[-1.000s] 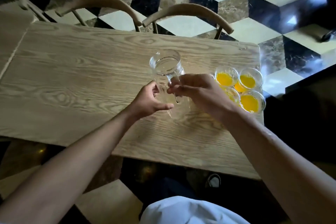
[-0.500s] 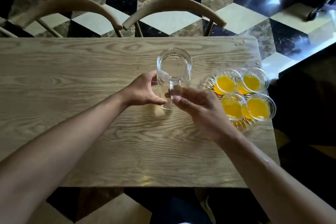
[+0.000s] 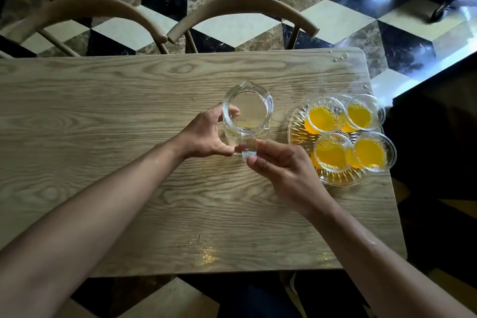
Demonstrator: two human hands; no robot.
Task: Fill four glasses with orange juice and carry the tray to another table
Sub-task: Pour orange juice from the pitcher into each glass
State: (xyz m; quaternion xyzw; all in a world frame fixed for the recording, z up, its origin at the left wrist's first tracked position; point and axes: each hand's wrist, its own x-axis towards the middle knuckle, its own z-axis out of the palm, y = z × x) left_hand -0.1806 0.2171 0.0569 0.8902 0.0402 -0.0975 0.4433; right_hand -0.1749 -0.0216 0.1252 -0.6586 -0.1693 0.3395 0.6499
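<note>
A clear glass pitcher [image 3: 247,111] stands upright on the wooden table [image 3: 116,116], nearly empty, its spout pointing away from me. My left hand [image 3: 204,134] wraps its left side. My right hand [image 3: 281,168] pinches the pitcher's handle at the near side. To the right, a round cut-glass tray [image 3: 296,126] holds four glasses of orange juice: two at the back [image 3: 324,117] [image 3: 362,115] and two at the front [image 3: 331,152] [image 3: 373,151].
Two curved wooden chair backs [image 3: 242,6] [image 3: 85,10] stand against the table's far edge. The tray sits close to the table's right end, beyond which is a dark surface [image 3: 438,137]. Droplets dot the far right corner [image 3: 340,57]. The floor is patterned tile.
The pitcher went from tilted and lifted to standing upright on the table. Both hands stayed on it. My view shifted so that the table lies more squarely below me.
</note>
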